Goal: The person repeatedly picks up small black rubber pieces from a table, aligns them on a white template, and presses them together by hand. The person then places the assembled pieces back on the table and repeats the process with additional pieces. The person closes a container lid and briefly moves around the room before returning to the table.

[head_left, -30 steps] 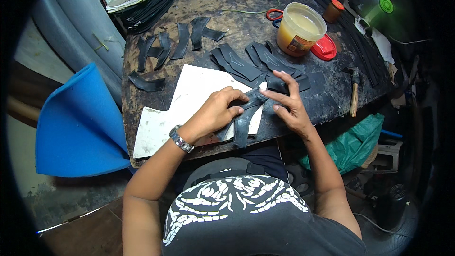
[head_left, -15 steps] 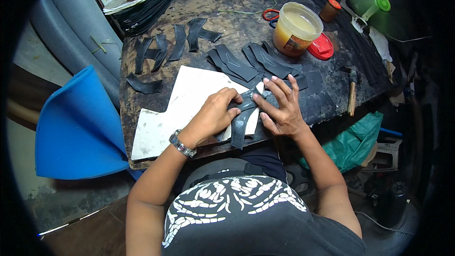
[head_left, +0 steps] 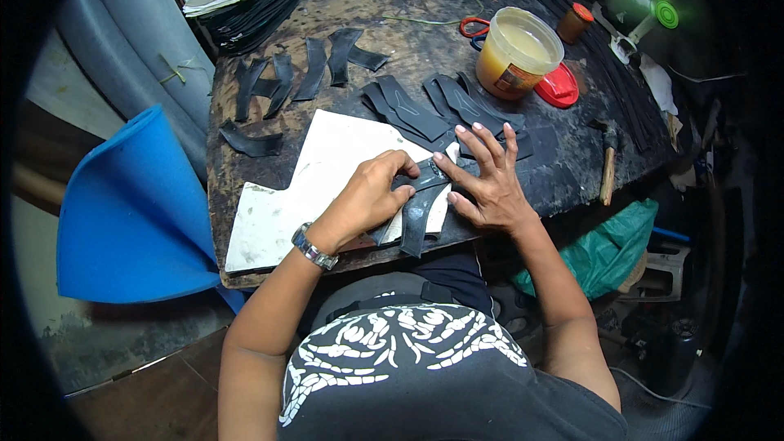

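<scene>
Head view: left hand (head_left: 367,200) curled, fingers pinching black rubber strap piece (head_left: 418,211) at near edge of dark worktable (head_left: 245,98); piece lies partly over white board (head_left: 327,171)
Right hand (head_left: 483,180) flat, fingers spread, pressing down on strap's right end, gripping nothing
More cut black pieces (head_left: 425,106) just beyond hands; yellow glue tub (head_left: 516,53), red lid (head_left: 557,86), hammer (head_left: 608,159) to right; blue foam sheet (head_left: 131,212) left of table

Matt black rubber strip (head_left: 418,211), rough worn tabletop (head_left: 425,49), glossy plastic tub (head_left: 516,53)
</scene>
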Demonstrator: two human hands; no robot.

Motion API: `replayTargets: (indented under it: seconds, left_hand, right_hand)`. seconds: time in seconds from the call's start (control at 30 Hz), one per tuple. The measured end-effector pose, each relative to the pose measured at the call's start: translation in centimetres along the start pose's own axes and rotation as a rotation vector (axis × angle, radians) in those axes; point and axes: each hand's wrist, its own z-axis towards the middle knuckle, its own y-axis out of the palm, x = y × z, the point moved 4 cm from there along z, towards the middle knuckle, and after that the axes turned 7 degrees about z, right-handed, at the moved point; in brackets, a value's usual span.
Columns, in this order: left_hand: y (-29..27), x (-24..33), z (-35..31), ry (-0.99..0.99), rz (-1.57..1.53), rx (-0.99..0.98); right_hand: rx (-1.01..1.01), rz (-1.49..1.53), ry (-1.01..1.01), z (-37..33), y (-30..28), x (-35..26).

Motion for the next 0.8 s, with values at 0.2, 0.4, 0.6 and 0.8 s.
replayTargets:
  seconds: [0.2, 0.4, 0.6, 0.8]
  left_hand:
    - [0.0, 0.0, -0.1, -0.013, 0.008, 0.011]
    - [0.0, -0.1, -0.3, -0.039, -0.047, 0.031]
    - [0.1, -0.2, -0.4, -0.069, -0.105, 0.013]
    - [-0.3, -0.1, -0.7, -0.229, -0.479, 0.169]
  right_hand:
    - [-0.098, 0.020, -0.032, 1.1, 0.4, 0.8]
    - [-0.244, 0.179, -0.055, 0.9, 0.2, 1.7]
    - [-0.231, 0.422, 0.003, 0.0, -1.2, 1.6]
    - [0.386, 0.134, 0.166, 4.5, -8.3, 8.9]
